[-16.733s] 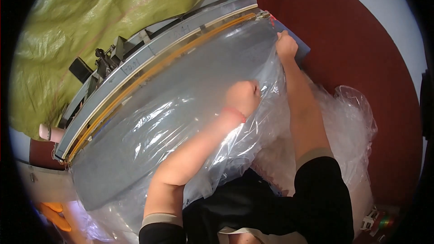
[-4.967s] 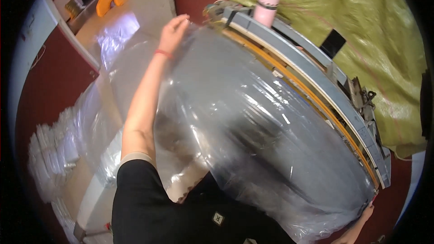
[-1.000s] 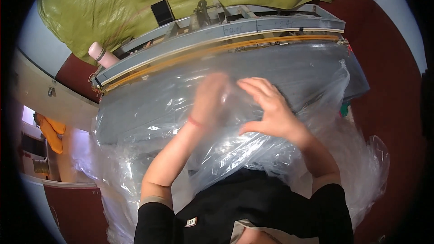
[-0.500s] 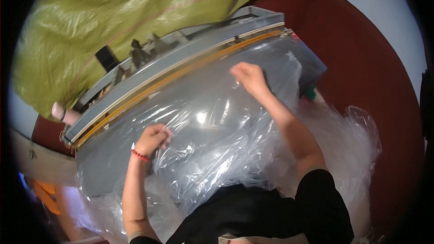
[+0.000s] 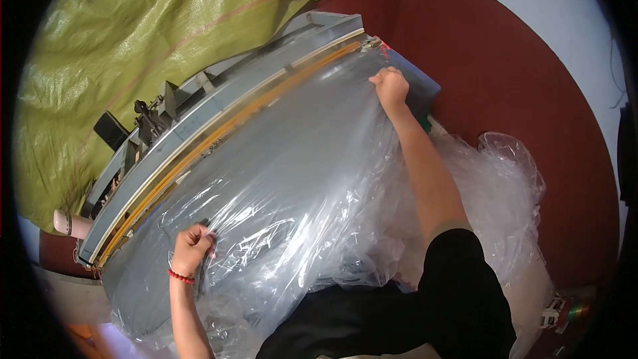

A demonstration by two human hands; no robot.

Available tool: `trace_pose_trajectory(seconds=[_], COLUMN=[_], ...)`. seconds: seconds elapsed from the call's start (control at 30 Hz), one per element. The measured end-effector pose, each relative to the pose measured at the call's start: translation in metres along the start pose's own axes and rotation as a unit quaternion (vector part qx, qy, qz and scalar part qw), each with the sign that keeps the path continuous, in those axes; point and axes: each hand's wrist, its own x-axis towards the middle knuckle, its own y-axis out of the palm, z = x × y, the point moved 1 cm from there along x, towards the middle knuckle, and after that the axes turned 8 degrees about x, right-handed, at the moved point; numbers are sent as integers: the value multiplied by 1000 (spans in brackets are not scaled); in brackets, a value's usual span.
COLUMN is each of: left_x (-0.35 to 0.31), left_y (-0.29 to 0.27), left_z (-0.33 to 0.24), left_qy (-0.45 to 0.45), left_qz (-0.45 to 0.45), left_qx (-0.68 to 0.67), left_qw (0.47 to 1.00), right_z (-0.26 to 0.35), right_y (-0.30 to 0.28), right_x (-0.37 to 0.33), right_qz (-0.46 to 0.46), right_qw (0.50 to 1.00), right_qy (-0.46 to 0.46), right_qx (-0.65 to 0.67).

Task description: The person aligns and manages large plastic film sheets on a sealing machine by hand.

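A large sheet of clear plastic film (image 5: 292,206) lies over the grey tabletop (image 5: 266,129) in front of me. My left hand (image 5: 191,247), a red beaded bracelet on its wrist, is closed on the film near the table's left part. Toward the far right corner, my right hand (image 5: 391,86) grips the film's edge in a fist. Between the two hands the film is pulled in tight, shiny creases. Its nearer part bunches up against my black shirt.
Along the table's far side runs a long metal bar machine (image 5: 199,110) with an orange strip (image 5: 246,112). A pink bottle (image 5: 72,225) stands at its left end. Yellow-green woven sheeting (image 5: 153,26) hangs behind it. More crumpled film (image 5: 495,193) piles at the right.
My hands have moved farther apart, the left toward me and leftward, the right to the far right. The film between them is stretched flatter. The view has shifted rightward.
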Motion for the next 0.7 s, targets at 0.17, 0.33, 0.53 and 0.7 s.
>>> trace_pose_trajectory(seconds=[0.17,0.33,0.53,0.7], left_x=[-22,-79,-186,-224], left_y=[-19,-61,-175,-237], left_z=[3,30,87,55], left_qy=[-23,-53,-148,-96], left_qz=[19,50,-47,-474], left_qx=[46,11,144,457], left_qw=[998,997,977,747], right_z=[-13,-16,-3,-17], right_y=[7,10,15,22], right_x=[3,5,4,11], right_qz=[-26,74,141,126], right_qw=[991,990,983,983], right_qy=[123,107,113,82], right_qx=[-42,-58,-31,-105])
